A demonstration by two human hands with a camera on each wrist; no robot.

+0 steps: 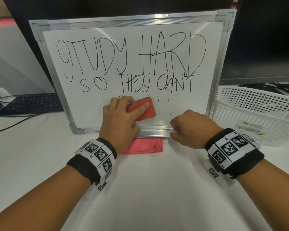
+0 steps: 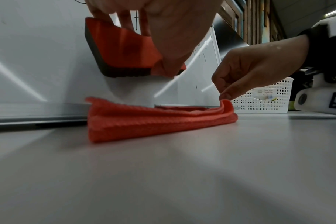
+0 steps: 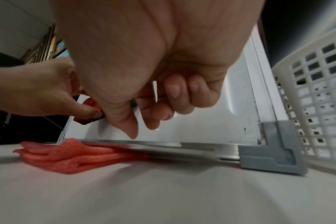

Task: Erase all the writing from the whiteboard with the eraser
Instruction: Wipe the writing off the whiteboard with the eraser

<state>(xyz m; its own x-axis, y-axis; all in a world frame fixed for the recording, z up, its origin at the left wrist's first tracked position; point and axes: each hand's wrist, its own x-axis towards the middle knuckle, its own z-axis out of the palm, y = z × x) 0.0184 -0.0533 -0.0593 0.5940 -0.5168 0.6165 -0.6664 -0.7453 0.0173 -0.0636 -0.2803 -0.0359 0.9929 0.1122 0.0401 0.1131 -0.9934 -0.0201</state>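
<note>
A whiteboard (image 1: 93, 104) leans upright on the desk, with black writing in two full lines. Only a few strokes (image 1: 159, 101) are left of a third line below. My left hand (image 1: 137, 114) grips a red eraser (image 1: 147, 112) with a dark felt face (image 2: 123, 74) and presses it flat on the board's lower middle. My right hand (image 1: 173, 131) sits at the board's bottom rail (image 3: 182, 146), right of the eraser. Its fingers are curled, and thumb and forefinger pinch the rail.
A folded pink cloth (image 1: 145, 145) lies on the desk, tucked under the board's bottom edge. A white plastic basket (image 1: 257, 110) stands just right of the board. A black keyboard (image 1: 32, 102) lies at the left, and dark monitors stand behind.
</note>
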